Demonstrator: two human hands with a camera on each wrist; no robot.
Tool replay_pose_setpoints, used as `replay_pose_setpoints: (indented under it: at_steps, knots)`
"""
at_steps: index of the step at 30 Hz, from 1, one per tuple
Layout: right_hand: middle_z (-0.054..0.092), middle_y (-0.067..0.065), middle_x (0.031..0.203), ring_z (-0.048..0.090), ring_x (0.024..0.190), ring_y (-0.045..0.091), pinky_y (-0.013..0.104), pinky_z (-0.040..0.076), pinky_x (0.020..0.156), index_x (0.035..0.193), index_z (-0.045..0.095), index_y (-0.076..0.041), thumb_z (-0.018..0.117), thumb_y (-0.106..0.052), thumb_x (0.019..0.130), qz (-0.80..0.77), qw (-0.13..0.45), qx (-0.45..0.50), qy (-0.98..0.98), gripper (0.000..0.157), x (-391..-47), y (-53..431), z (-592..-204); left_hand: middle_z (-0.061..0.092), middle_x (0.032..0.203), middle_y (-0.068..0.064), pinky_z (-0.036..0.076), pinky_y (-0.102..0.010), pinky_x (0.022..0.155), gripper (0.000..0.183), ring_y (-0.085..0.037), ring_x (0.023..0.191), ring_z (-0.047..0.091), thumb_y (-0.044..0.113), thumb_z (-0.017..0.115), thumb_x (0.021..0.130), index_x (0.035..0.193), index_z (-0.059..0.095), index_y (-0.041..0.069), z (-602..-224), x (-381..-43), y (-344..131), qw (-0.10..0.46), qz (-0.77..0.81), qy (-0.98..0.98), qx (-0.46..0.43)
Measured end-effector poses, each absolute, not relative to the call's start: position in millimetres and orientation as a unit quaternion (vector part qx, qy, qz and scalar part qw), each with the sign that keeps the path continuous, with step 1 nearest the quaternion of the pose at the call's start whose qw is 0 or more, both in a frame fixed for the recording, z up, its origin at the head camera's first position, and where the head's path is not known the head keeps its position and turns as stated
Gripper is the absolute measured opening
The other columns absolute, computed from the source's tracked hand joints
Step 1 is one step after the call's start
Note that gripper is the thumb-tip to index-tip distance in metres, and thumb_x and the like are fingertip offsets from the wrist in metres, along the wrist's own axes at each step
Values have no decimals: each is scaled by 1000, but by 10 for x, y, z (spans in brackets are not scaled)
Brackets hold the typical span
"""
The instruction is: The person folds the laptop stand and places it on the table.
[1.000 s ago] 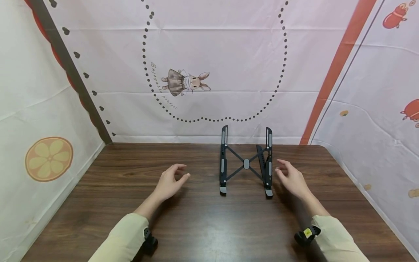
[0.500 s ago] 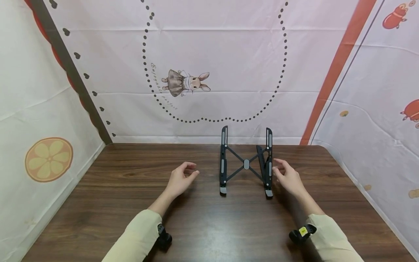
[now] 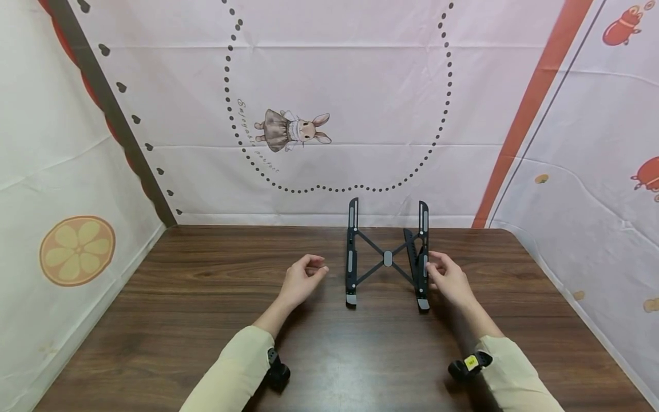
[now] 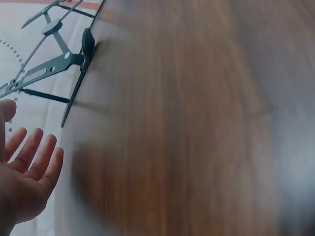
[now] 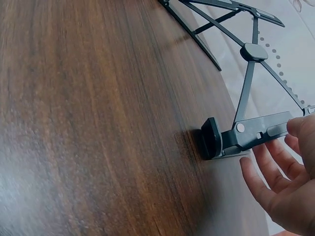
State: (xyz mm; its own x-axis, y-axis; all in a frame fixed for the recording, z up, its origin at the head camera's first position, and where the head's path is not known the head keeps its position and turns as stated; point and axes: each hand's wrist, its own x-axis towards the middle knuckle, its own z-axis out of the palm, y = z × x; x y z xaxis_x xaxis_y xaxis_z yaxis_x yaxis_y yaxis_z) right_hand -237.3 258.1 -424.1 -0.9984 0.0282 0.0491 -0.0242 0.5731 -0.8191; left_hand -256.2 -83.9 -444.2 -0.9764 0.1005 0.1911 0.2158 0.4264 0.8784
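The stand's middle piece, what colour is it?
Grey; the middle piece shows best in the head view.

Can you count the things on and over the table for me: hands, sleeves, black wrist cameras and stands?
Hands: 2 (left hand, right hand)
Sleeves: 2 (left sleeve, right sleeve)
Black wrist cameras: 2 (left camera, right camera)
Stands: 1 (black folding stand)
Total: 7

One stand (image 3: 388, 258); two hands (image 3: 301, 282) (image 3: 454, 284); one table (image 3: 144, 320)
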Motion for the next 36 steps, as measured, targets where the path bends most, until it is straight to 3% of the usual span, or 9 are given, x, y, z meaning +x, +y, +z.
replay_pose_setpoints:
  at_steps: [11, 36]
  knots:
    - [54, 22, 116, 57, 98, 28, 28, 54, 71, 138, 35, -5, 47, -24, 97, 479, 25, -9, -878, 47, -2380, 2576, -4278, 66, 101, -8, 52, -30, 76, 32, -19, 87, 65, 19, 64, 87, 112, 59, 1, -4460, -2615, -626, 46, -553, -826, -100]
    - [55, 22, 115, 58, 97, 27, 28, 55, 68, 135, 38, -2, 48, -16, 95, 485, 25, -17, -874, 43, -2382, 2533, -4265, 65, 103, -7, 53, -27, 73, 29, -17, 87, 64, 20, 63, 87, 112, 59, 8, -4472, -2709, -266, 19, -578, -814, -58]
